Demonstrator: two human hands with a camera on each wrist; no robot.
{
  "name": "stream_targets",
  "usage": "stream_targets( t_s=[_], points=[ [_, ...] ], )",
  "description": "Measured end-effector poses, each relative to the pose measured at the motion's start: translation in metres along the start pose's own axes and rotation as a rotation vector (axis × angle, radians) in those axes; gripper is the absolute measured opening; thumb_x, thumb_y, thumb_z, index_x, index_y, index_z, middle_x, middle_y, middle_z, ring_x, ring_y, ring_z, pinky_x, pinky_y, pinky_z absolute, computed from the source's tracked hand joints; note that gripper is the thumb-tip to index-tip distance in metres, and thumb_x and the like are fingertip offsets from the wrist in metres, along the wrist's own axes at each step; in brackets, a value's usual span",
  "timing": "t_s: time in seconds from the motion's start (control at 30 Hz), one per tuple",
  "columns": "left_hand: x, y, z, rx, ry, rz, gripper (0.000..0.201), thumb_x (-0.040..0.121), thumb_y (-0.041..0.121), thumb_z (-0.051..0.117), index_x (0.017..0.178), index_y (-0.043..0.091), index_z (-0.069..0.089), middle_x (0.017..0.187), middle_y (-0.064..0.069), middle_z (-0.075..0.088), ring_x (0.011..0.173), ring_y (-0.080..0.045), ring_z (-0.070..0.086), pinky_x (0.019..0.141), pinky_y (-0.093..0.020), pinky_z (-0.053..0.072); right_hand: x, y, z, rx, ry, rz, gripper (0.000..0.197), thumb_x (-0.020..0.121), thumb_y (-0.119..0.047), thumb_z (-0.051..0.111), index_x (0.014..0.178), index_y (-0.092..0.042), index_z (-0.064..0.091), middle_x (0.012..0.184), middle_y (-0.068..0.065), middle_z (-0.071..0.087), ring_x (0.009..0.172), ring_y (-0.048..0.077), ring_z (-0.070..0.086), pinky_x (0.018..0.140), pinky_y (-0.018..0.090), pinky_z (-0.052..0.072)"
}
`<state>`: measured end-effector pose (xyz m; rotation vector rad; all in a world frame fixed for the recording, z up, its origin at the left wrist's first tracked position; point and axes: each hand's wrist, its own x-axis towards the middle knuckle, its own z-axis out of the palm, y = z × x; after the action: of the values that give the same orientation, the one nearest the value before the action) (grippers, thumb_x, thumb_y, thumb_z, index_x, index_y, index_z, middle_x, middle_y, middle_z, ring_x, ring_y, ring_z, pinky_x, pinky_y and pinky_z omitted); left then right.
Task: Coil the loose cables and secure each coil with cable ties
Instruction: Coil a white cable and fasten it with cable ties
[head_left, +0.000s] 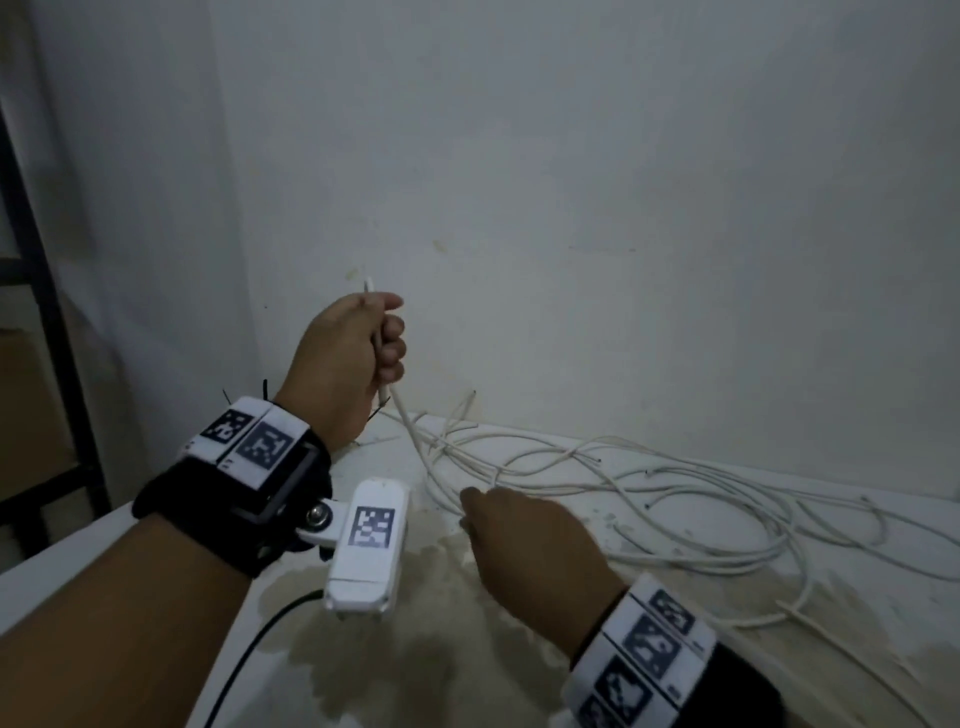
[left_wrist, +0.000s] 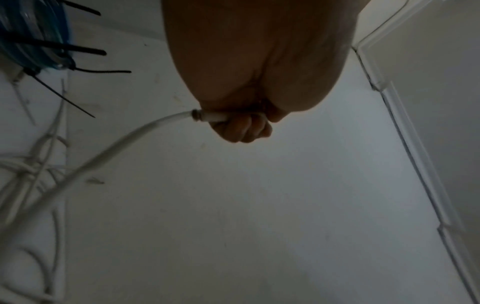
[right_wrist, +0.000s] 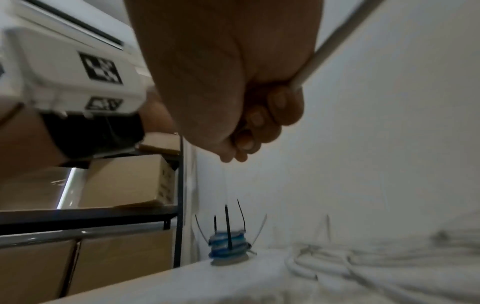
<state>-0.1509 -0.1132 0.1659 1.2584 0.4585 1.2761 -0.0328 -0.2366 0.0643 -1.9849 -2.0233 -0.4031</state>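
Head view: our left hand (head_left: 350, 358) grips one cable (head_left: 410, 431) end; our right hand (head_left: 524, 540) grasps it at 5 o'clock, amid the tangle (head_left: 675, 499) on the counter (head_left: 519, 675). Left-wrist view: a blue coil (left_wrist: 31, 35), already tied, at 10 o'clock. Right-wrist view: fingers (right_wrist: 262, 123) curled round the cable. White cables remain uncoiled.

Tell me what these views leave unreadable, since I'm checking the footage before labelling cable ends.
- Right hand fingertips: head view, hidden under the hand's own back.
- White cable tangle: head view, which strand runs to which hand is lost in the overlaps; blurred in both wrist views.
- Blue coil with black ties: hidden behind the left hand in the head view, cut by the left wrist view's edge.
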Motion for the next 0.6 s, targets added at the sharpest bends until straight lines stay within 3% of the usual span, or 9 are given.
stream_targets(
  t_s=[0.07,0.13,0.3,0.4,0.47,0.53,0.6],
  points=[
    [-0.002,-0.009,-0.001,0.134,-0.007,-0.013,0.024,0.103,0.020,0.032,0.097,0.014,0.055,0.052,0.007,0.044,0.041,-0.006,0.033,0.039,-0.017,0.025,-0.001,0.001,-0.025,-0.128,0.137,-0.065,0.015,0.081,-0.023,0.068,0.090,-0.018,0.057,0.066,-0.001,0.058,0.047,0.019,0.055,0.043,0.025,0.022],
    [-0.003,-0.016,-0.002,0.181,-0.019,-0.053,0.024,0.103,0.023,0.034,0.098,0.013,0.055,0.048,0.008,0.041,0.039,-0.006,0.030,0.038,-0.017,0.023,-0.003,0.005,-0.043,-0.150,0.227,-0.140,0.018,0.071,-0.024,0.076,0.079,-0.022,0.059,0.050,-0.004,0.051,0.033,0.015,0.044,0.036,0.021,0.021],
    [-0.012,-0.023,0.006,0.214,-0.110,-0.112,0.021,0.102,0.020,0.038,0.101,0.007,0.054,0.054,0.005,0.043,0.045,-0.007,0.036,0.040,-0.018,0.028,-0.001,0.011,-0.081,-0.140,0.262,-0.308,0.016,0.072,-0.010,0.076,0.082,-0.021,0.068,0.060,-0.003,0.054,0.039,0.016,0.047,0.041,0.015,0.010],
    [-0.024,-0.027,0.013,0.324,-0.193,-0.110,0.026,0.102,0.027,0.037,0.103,0.009,0.057,0.057,0.002,0.041,0.047,-0.011,0.038,0.045,-0.022,0.030,0.004,0.017,-0.093,-0.055,0.290,-0.319,0.012,0.082,-0.014,0.061,0.089,-0.018,0.070,0.069,0.001,0.056,0.045,0.020,0.052,0.037,0.022,0.026],
    [-0.032,-0.031,0.015,0.379,-0.260,-0.106,0.029,0.102,0.028,0.038,0.094,0.009,0.059,0.058,-0.003,0.042,0.046,-0.014,0.036,0.047,-0.023,0.028,0.007,0.023,-0.099,-0.005,0.331,-0.314,0.017,0.087,-0.020,0.055,0.095,-0.019,0.069,0.071,0.002,0.056,0.047,0.022,0.052,0.038,0.026,0.035],
    [-0.038,-0.033,0.016,0.367,-0.305,-0.150,0.030,0.102,0.026,0.039,0.083,0.011,0.057,0.056,-0.003,0.043,0.041,-0.013,0.035,0.043,-0.020,0.028,0.010,0.029,-0.105,-0.001,0.357,-0.294,0.021,0.089,-0.025,0.051,0.097,-0.019,0.070,0.072,0.001,0.056,0.050,0.023,0.052,0.040,0.028,0.037],
    [-0.043,-0.032,0.017,0.349,-0.350,-0.219,0.028,0.102,0.022,0.037,0.089,0.009,0.058,0.055,-0.002,0.044,0.040,-0.013,0.033,0.041,-0.018,0.026,0.013,0.037,-0.111,-0.010,0.381,-0.260,0.025,0.091,-0.030,0.049,0.095,-0.018,0.071,0.075,0.000,0.057,0.056,0.021,0.055,0.046,0.027,0.038]
  ],
)
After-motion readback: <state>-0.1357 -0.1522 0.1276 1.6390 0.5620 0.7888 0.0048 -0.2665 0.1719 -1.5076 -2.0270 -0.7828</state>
